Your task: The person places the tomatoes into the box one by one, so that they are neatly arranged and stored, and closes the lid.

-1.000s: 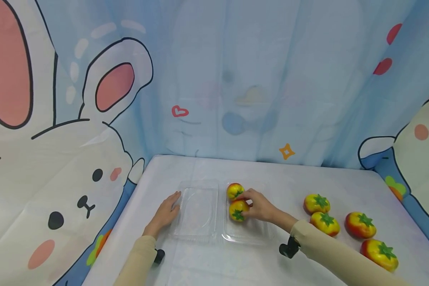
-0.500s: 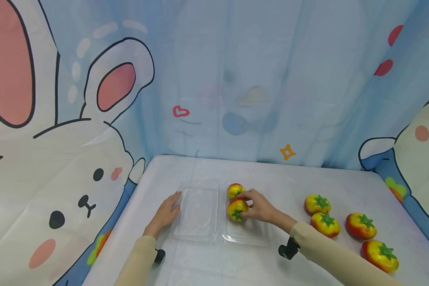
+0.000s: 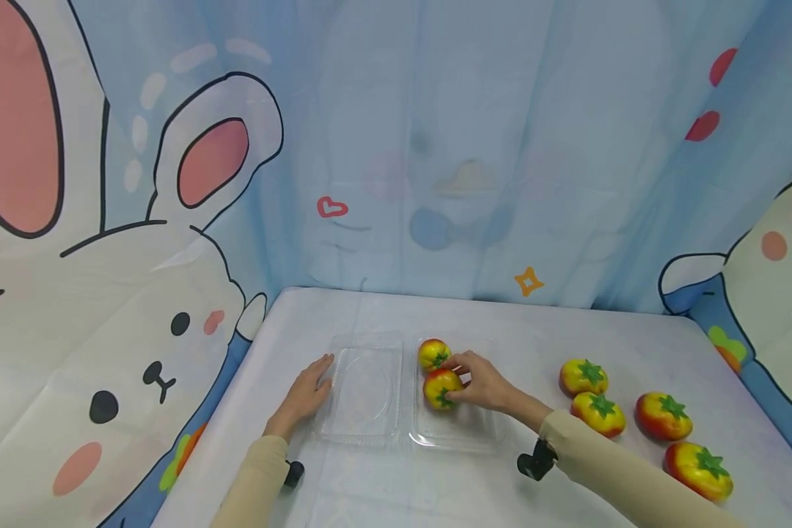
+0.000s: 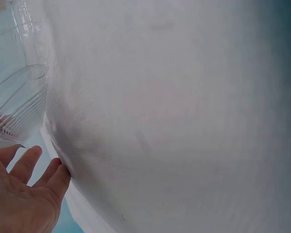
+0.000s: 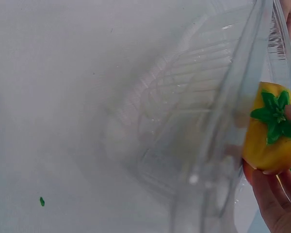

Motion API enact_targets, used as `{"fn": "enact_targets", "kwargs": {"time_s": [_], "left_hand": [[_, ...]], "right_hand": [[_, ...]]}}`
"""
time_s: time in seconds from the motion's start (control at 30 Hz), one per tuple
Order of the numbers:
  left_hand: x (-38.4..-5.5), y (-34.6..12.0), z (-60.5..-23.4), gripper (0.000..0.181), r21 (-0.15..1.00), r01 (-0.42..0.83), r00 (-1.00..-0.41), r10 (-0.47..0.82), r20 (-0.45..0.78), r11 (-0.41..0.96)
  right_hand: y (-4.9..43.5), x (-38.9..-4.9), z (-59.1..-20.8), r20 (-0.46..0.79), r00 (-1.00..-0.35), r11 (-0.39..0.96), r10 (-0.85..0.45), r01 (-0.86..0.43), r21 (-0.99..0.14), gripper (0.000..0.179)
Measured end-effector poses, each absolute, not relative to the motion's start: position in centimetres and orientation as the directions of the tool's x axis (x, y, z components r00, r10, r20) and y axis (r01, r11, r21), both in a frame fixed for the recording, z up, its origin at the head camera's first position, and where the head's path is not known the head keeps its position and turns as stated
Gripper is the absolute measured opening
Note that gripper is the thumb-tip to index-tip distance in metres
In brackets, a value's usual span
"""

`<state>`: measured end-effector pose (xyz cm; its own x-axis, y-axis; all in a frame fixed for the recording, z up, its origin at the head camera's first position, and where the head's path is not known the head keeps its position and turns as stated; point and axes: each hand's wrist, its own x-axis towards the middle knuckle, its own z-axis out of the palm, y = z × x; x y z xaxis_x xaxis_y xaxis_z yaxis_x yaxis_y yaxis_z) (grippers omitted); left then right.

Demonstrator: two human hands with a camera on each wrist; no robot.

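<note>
Pinching a round red-and-yellow, green-leaved fruit (image 3: 438, 389) with the right hand (image 3: 482, 380); holding it inside a clear plastic tray (image 3: 458, 431). Resting the left hand (image 3: 306, 391), fingers released, at a clear plastic lid's (image 3: 363, 392) left edge.

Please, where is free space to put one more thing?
Bare white tabletop shows in front of the clear rectangular plastic trays, between the beige sleeves, and behind the trays, before the blue curtain. Crowded: the left side of the right tray, where the right hand grips one red-yellow round fruit beside another, and the far right, with four more fruits.
</note>
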<state>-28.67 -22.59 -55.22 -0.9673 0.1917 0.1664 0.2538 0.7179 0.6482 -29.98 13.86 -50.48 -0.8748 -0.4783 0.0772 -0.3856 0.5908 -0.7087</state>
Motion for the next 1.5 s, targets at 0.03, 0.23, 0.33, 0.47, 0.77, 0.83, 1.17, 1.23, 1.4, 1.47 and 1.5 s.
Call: {"fn": "enact_targets", "kwargs": {"time_s": [0.03,0.23,0.33,0.47,0.77,0.83,1.17,1.23,1.4,1.47,1.5], "left_hand": [[-28.66,-22.62,-55.25,0.049,0.648,0.254,-0.967,0.192,0.167,0.718],[-28.56,-22.71,-55.38,0.049,0.650,0.256,-0.967,0.193,0.168,0.716],[-28.55,-22.66,-55.33,0.049,0.649,0.266,-0.964,0.198,0.178,0.713],[-28.59,-22.63,-55.26,0.048,0.643,0.279,-0.960,0.203,0.192,0.713],[-28.77,-22.73,-55.34,0.049,0.651,0.276,-0.961,0.201,0.189,0.707],[-28.80,-22.74,-55.37,0.049,0.652,0.277,-0.961,0.203,0.187,0.706],[-28.79,-22.66,-55.50,0.050,0.652,0.244,-0.970,0.182,0.163,0.717],[-28.80,-22.61,-55.46,0.051,0.656,0.229,-0.973,0.173,0.150,0.720],[-28.78,-22.52,-55.44,0.051,0.653,0.220,-0.975,0.165,0.145,0.725],[-28.77,-22.50,-55.44,0.050,0.648,0.223,-0.975,0.166,0.148,0.728],[-28.74,-22.50,-55.45,0.050,0.647,0.228,-0.974,0.168,0.154,0.728]], "right_hand": [[13.83,-29.97,-50.53,0.076,-0.872,0.587,-0.483,-0.387,-0.712,0.045],[13.40,-29.97,-50.76,0.099,-0.864,0.562,-0.493,-0.404,-0.722,0.043],[13.18,-30.00,-50.79,0.115,-0.864,0.550,-0.490,-0.408,-0.729,0.043],[13.07,-30.05,-50.86,0.121,-0.870,0.543,-0.478,-0.401,-0.738,0.043],[13.09,-30.17,-51.11,0.105,-0.887,0.564,-0.450,-0.374,-0.736,0.051],[13.09,-30.15,-51.16,0.102,-0.885,0.568,-0.454,-0.376,-0.732,0.053],[13.46,-30.14,-51.03,0.087,-0.886,0.582,-0.454,-0.370,-0.724,0.049],[13.54,-30.16,-50.99,0.086,-0.887,0.600,-0.453,-0.376,-0.706,0.049],[13.54,-30.17,-50.88,0.065,-0.895,0.646,-0.442,-0.367,-0.669,0.045],[13.48,-30.16,-50.82,0.071,-0.892,0.642,-0.447,-0.375,-0.669,0.042],[13.44,-30.15,-50.85,0.074,-0.892,0.639,-0.446,-0.376,-0.671,0.042]]}}
